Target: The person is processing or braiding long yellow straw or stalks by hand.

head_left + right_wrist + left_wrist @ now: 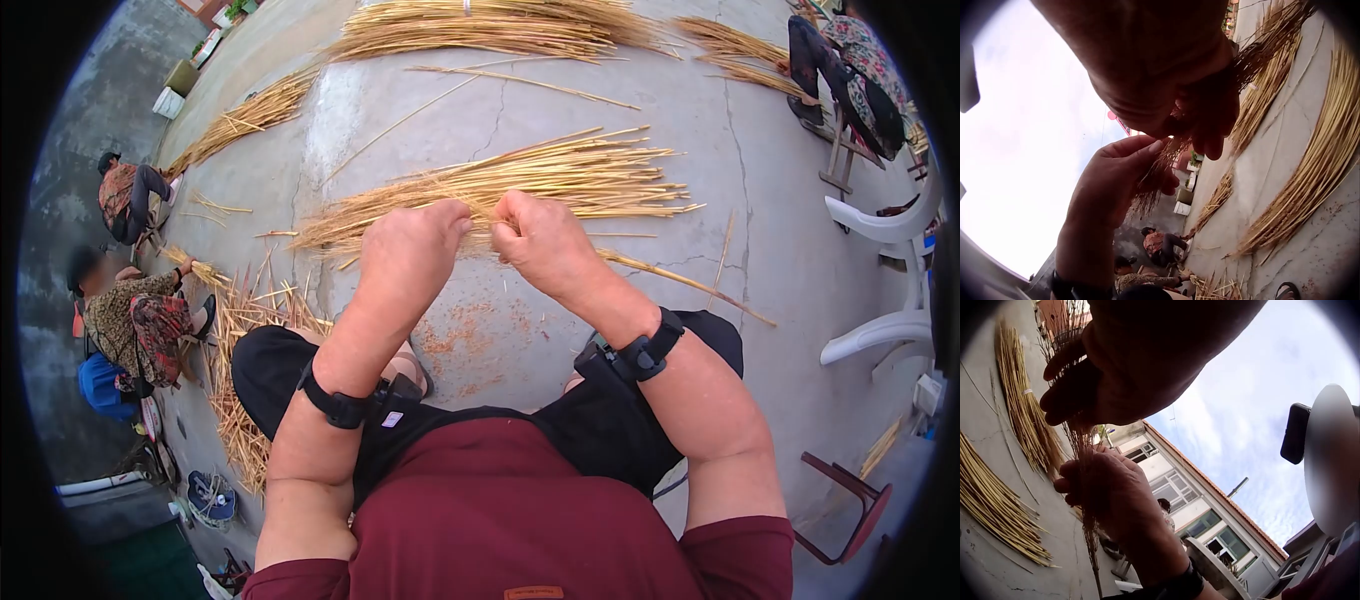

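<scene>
Both hands meet in front of the body, over a bundle of dry straw-coloured stalks on the concrete. The right hand grips a single dry stalk close to its brushy seed head; the bare stem runs out to the right in the head view. On the other side, the left hand pinches the wispy part between thumb and fingers, as the right wrist view shows. Fine strands hang below the left fingers. The fists hide the middle of the head.
Brown chaff lies between the feet. A pile of loose straw is at the left leg. Another bundle lies farther ahead. Two seated people work at the left, another at upper right. White chairs stand at right.
</scene>
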### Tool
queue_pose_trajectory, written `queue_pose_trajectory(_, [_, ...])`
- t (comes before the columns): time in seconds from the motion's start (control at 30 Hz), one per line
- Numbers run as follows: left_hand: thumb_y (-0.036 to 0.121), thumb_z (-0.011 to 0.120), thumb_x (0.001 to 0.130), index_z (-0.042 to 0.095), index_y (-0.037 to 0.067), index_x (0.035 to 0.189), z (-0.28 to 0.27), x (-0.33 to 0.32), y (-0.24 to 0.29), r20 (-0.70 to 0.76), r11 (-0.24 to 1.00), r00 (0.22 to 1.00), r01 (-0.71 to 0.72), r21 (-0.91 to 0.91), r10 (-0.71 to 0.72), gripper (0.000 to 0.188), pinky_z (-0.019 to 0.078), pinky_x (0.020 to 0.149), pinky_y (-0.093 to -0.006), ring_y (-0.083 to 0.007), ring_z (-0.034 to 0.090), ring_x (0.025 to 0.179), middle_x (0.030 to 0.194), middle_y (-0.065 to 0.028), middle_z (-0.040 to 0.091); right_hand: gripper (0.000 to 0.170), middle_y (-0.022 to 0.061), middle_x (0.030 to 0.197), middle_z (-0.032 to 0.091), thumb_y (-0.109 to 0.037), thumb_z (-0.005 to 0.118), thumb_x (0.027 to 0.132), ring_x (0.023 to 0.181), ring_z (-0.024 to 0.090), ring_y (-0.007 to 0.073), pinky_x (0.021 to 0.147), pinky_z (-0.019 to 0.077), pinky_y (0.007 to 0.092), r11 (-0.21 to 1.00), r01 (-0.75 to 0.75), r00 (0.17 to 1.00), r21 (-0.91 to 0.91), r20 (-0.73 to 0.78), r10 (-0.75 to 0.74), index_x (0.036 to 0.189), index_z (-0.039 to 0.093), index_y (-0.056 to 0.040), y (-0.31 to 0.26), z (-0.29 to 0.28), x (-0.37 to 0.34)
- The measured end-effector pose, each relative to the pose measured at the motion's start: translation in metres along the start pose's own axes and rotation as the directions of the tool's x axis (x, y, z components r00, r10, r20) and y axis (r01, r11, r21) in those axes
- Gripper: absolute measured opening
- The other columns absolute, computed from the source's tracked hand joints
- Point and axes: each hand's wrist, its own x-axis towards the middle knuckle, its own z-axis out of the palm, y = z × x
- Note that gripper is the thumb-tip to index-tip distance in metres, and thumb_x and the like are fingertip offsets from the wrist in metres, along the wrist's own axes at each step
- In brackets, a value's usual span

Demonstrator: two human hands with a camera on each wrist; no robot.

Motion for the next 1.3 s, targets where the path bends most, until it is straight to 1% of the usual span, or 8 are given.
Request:
queue_pose_trajectory(0.1, [0.019,0.062,0.082,0.068,0.010,0.093,0.001,0.002,-0.003,-0.025,0.991,0.996,-0.089,-0.101,0.087,0.015,0.0500,0.066,-0.0437,-0.0337,0.064,0.075,0.077,-0.0157,0.065,0.017,0.0177,0.076,0.064,-0.018,0.052,0.084,0.075,0.062,0.0346,0.068,0.0483,0.0448,0.999,-0.049,0.998,0.014,0.034,0.049,0.085,0.058,-0.0030,-0.003,0.000,-0.001])
queue_pose_trajectory(0.2, [0.013,0.062,0.082,0.067,0.008,0.095,0.008,0.010,-0.012,0.058,0.978,0.993,-0.094,-0.184,0.106,0.015,0.0492,0.064,-0.0371,-0.0297,0.064,0.072,0.080,-0.0165,0.065,0.017,0.0173,0.076,0.064,-0.019,0.051,0.084,0.075,0.062,0.0345,0.068,0.0484,0.0450,0.998,-0.057,0.996,0.001,0.064,0.057,0.086,0.057,-0.0027,-0.004,0.001,-0.001])
queue_pose_trajectory(0.3, [0.009,0.061,0.083,0.066,0.004,0.097,0.007,0.018,-0.017,0.238,0.950,0.971,0.078,-0.302,-0.004,0.015,0.0488,0.064,-0.0329,-0.0188,0.062,0.068,0.075,-0.0118,0.065,0.018,0.0173,0.076,0.064,-0.019,0.052,0.085,0.074,0.062,0.0344,0.068,0.0485,0.0449,1.000,-0.028,0.998,-0.013,0.048,0.029,0.086,0.057,-0.0026,-0.002,0.003,-0.001])
queue_pose_trajectory(0.4, [0.008,0.061,0.086,0.066,0.000,0.095,0.006,0.024,-0.018,0.361,0.887,0.930,0.220,-0.406,-0.066,0.014,0.0479,0.062,-0.0284,-0.0099,0.056,0.065,0.071,-0.0040,0.063,0.017,0.0176,0.075,0.064,-0.019,0.052,0.085,0.074,0.062,0.0346,0.067,0.0485,0.0451,0.999,-0.029,0.999,-0.032,0.021,0.030,0.087,0.057,-0.0029,-0.005,0.000,0.000])
queue_pose_trajectory(0.5, [0.008,0.059,0.088,0.067,-0.002,0.093,0.009,0.026,-0.015,0.444,0.715,0.877,0.429,-0.552,-0.183,0.013,0.0469,0.061,-0.0250,-0.0075,0.055,0.065,0.072,-0.0003,0.062,0.017,0.0176,0.075,0.064,-0.019,0.052,0.085,0.073,0.062,0.0346,0.067,0.0483,0.0457,0.994,0.014,1.000,-0.105,-0.015,-0.016,0.087,0.056,-0.0033,-0.002,0.001,0.001])
queue_pose_trajectory(0.7, [0.007,0.060,0.088,0.067,-0.001,0.091,0.013,0.027,-0.018,0.434,0.803,0.892,0.349,-0.483,-0.126,0.012,0.0459,0.060,-0.0233,-0.0070,0.054,0.064,0.071,-0.0001,0.062,0.015,0.0172,0.074,0.063,-0.018,0.052,0.085,0.073,0.062,0.0345,0.066,0.0482,0.0458,0.992,0.031,0.999,-0.123,-0.005,-0.032,0.087,0.055,-0.0037,-0.002,-0.001,-0.001])
queue_pose_trajectory(1.1, [0.007,0.060,0.086,0.063,0.000,0.082,0.007,0.027,-0.010,0.461,0.823,0.883,0.330,-0.463,-0.095,0.009,0.0465,0.059,-0.0238,-0.0074,0.055,0.063,0.067,-0.0008,0.060,0.016,0.0173,0.075,0.064,-0.020,0.052,0.085,0.075,0.062,0.0346,0.068,0.0483,0.0462,0.989,0.022,1.000,-0.144,0.022,-0.019,0.087,0.056,-0.0039,0.000,-0.001,-0.001])
queue_pose_trajectory(1.3, [0.006,0.060,0.085,0.062,-0.001,0.081,0.010,0.024,-0.009,0.420,0.855,0.903,0.284,-0.434,-0.087,0.008,0.0472,0.057,-0.0244,-0.0083,0.056,0.061,0.066,-0.0018,0.060,0.017,0.0177,0.075,0.064,-0.020,0.051,0.085,0.075,0.062,0.0348,0.068,0.0484,0.0462,0.988,0.041,0.999,-0.147,0.029,-0.037,0.088,0.056,-0.0036,0.003,0.001,-0.001])
